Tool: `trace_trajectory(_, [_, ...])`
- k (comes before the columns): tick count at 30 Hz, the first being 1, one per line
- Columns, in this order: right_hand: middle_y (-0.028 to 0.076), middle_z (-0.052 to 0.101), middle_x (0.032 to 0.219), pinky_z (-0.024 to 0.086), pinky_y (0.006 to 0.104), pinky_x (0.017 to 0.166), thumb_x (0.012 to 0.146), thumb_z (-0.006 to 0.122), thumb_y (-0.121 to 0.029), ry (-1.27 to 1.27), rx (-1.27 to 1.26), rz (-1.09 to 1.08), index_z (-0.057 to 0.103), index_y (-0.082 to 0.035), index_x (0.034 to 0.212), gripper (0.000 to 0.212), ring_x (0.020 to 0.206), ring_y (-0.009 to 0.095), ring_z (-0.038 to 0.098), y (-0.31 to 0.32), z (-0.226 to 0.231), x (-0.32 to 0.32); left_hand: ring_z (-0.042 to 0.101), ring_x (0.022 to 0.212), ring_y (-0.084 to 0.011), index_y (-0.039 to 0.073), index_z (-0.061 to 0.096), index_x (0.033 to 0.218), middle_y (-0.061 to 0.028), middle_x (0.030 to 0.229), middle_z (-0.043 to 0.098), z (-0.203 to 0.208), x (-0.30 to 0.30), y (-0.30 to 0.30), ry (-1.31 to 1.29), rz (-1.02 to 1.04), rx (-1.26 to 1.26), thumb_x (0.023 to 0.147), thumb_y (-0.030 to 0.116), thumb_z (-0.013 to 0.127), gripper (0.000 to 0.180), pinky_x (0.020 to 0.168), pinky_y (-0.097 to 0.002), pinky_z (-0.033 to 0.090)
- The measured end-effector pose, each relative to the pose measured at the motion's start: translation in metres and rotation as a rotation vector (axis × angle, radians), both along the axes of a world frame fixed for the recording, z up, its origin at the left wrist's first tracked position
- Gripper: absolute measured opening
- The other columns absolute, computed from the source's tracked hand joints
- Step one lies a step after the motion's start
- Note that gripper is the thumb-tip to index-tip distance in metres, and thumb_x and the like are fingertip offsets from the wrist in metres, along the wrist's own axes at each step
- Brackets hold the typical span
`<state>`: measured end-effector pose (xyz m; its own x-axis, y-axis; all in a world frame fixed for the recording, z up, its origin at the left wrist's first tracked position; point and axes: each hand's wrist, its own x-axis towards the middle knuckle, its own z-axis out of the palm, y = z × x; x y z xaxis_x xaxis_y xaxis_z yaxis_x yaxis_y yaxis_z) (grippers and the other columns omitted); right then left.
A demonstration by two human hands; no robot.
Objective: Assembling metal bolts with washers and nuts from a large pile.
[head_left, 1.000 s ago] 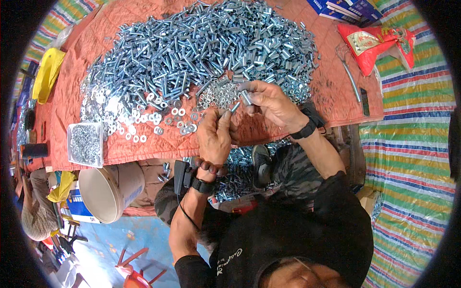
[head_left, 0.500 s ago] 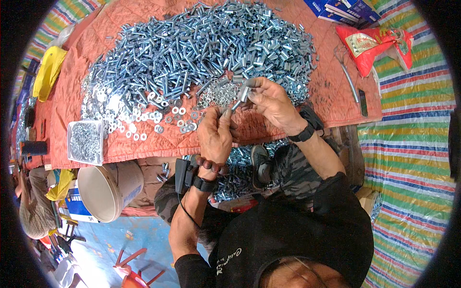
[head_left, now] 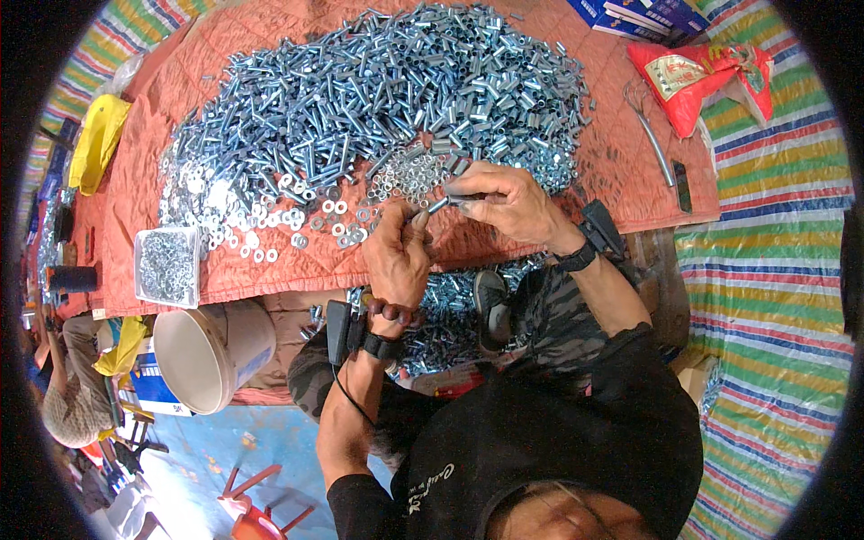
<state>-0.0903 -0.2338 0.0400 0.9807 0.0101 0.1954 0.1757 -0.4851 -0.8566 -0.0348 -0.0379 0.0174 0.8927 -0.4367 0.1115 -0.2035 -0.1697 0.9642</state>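
Observation:
My left hand (head_left: 399, 252) is closed near the front edge of the table, pinching a thin silvery bolt (head_left: 438, 205) whose shank points up and right. Against the shank's far end are the pinched fingertips of my right hand (head_left: 504, 202), closed on a short metal sleeve that the fingers mostly hide. How far the sleeve sits over the bolt cannot be made out. Just beyond both hands lies a cluster of small rings (head_left: 405, 173). Behind them rises a big heap of bolts and sleeves (head_left: 360, 99). Flat washers (head_left: 270, 216) are scattered left of my left hand.
A clear plastic box (head_left: 167, 267) of small metal parts stands at the red cloth's (head_left: 252, 286) left front edge. Below it is a white bucket (head_left: 184, 360). To the right lie a red bag (head_left: 693, 81), a whisk (head_left: 652, 135) and a dark flat object (head_left: 682, 186). More metal parts (head_left: 450, 310) lie under the edge.
My right hand has turned and lowered, bringing its fingertips with the sleeve onto the bolt's end. The left hand keeps its pinch on the bolt, shifting only slightly.

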Motion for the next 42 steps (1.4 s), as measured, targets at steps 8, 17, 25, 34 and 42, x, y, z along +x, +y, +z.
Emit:
trace_trajectory(8, [0.008, 0.068, 0.095, 0.051, 0.026, 0.075, 0.081, 0.066, -0.003, 0.155, 0.272, -0.064, 0.067, -0.002, 0.103, 0.022, 0.085, 0.013, 0.063, 0.006, -0.016, -0.011, 0.063, 0.059, -0.0142, -0.001, 0.058, 0.091, -0.0084, 0.064, 0.061, -0.017, -0.011, 0.006, 0.234, -0.186, 0.009, 0.095, 0.009, 0.054, 0.011, 0.048, -0.0268, 0.048])
trace_trajectory(17, [0.012, 0.07, 0.094, 0.054, 0.0262, 0.069, 0.081, 0.072, -0.005, 0.179, 0.091, -0.214, 0.064, 0.0, 0.108, 0.029, 0.082, 0.013, 0.067, 0.032, -0.013, -0.016, 0.066, 0.069, -0.019, -0.002, 0.047, 0.123, -0.0116, 0.086, 0.061, -0.029, -0.022, 0.005, 0.618, -0.316, -0.319, 0.101, 0.019, 0.045, 0.031, 0.057, -0.0284, 0.056])
trace_trajectory(25, [0.012, 0.07, 0.086, 0.052, 0.0296, 0.065, 0.083, 0.067, -0.007, 0.173, -0.021, -0.126, 0.065, 0.0, 0.102, 0.02, 0.075, 0.017, 0.067, 0.044, -0.021, -0.023, 0.067, 0.077, -0.0163, -0.001, 0.048, 0.128, -0.0112, 0.093, 0.066, -0.039, -0.037, 0.01, 0.562, -0.287, -0.229, 0.099, 0.009, 0.047, 0.031, 0.064, -0.0273, 0.056])
trace_trajectory(34, [0.009, 0.067, 0.075, 0.05, 0.0286, 0.06, 0.089, 0.062, -0.014, 0.301, 0.032, -0.228, 0.066, 0.001, 0.095, 0.017, 0.069, 0.012, 0.064, 0.035, -0.042, -0.002, 0.065, 0.057, -0.0159, -0.001, 0.062, 0.101, -0.0104, 0.067, 0.064, -0.054, -0.033, 0.013, 0.343, -0.168, 0.015, 0.095, 0.008, 0.054, 0.015, 0.051, -0.0283, 0.053])
trace_trajectory(42, [0.017, 0.066, 0.074, 0.048, 0.0384, 0.058, 0.081, 0.068, -0.021, 0.252, -0.384, -0.313, 0.069, -0.002, 0.091, 0.021, 0.063, 0.031, 0.063, 0.034, -0.067, 0.027, 0.066, 0.064, -0.0163, -0.006, 0.057, 0.103, -0.0105, 0.074, 0.064, -0.057, -0.019, 0.016, 0.471, -0.037, -0.206, 0.097, 0.012, 0.053, 0.02, 0.054, -0.0283, 0.055])
